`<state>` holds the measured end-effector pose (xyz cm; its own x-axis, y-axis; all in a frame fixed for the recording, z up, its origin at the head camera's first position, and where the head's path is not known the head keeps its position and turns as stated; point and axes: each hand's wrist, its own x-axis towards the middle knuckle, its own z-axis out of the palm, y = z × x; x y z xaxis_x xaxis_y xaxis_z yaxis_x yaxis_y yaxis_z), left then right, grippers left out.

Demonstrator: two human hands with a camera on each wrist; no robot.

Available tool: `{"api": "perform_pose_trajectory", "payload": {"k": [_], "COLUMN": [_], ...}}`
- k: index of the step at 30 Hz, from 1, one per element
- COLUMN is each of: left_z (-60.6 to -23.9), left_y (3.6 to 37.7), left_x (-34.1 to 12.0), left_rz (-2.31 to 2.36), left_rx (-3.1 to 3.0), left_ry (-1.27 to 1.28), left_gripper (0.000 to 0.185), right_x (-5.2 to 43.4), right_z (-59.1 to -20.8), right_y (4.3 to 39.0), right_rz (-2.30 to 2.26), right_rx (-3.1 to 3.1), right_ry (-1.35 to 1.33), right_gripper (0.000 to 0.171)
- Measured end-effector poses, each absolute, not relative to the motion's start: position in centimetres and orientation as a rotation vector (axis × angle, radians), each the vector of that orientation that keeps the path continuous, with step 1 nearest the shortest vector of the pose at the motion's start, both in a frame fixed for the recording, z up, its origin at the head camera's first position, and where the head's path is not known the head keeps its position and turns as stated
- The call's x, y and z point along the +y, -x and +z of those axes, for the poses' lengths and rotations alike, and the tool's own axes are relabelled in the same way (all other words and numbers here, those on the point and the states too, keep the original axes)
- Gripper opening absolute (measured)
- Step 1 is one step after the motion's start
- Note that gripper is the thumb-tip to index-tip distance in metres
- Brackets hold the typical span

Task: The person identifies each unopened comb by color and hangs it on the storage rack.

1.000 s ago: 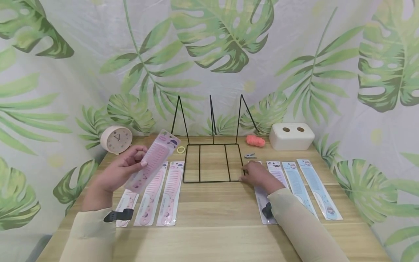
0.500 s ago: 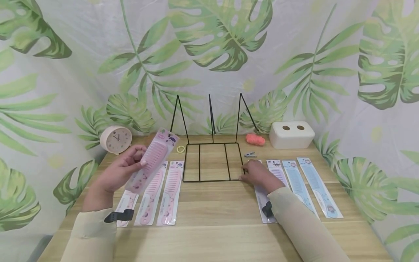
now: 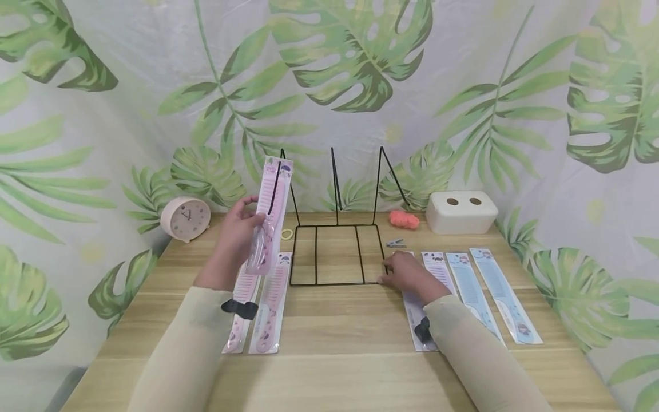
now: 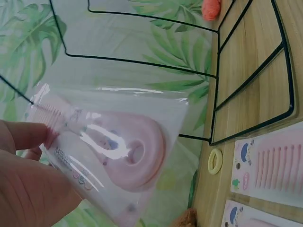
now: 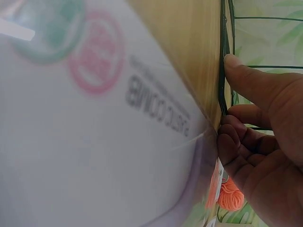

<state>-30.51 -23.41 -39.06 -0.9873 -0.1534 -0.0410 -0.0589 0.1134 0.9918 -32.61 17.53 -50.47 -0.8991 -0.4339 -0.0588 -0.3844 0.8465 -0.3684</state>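
From the head view, we are holding a packaged pink comb [image 3: 270,214] upright in our left hand [image 3: 238,237], its top standing above the grip beside the wire rack [image 3: 334,252]. Our right hand [image 3: 407,273] is resting at the rack's front right corner on the worktop [image 3: 340,343].

At the left wrist, our fingers [image 4: 23,137] are pinching the packet's [image 4: 113,151] edge.

At the right wrist, curled fingers [image 5: 236,142] are gripping the wire [image 5: 222,85].

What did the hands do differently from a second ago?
The left hand carried its pink comb right and up toward the wire rack, turning it from tilted to nearly upright, still gripping it. The right hand stayed on the rack's front right corner. The combs on the table did not move.
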Motion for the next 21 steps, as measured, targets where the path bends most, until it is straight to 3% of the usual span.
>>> {"api": "perform_pose_trajectory", "payload": {"k": [21], "left_z": [-42.4], "left_y": [37.7], "left_x": [-22.8], "left_rz": [-1.671], "left_rx": [-2.427], "left_ry": [-0.18], "left_gripper": [0.028], "right_x": [17.6], "right_z": [-50.3], "right_y": [32.6], "right_rz": [-0.518], "right_rx": [2.878], "right_ry": [0.626], "right_gripper": [0.05]}}
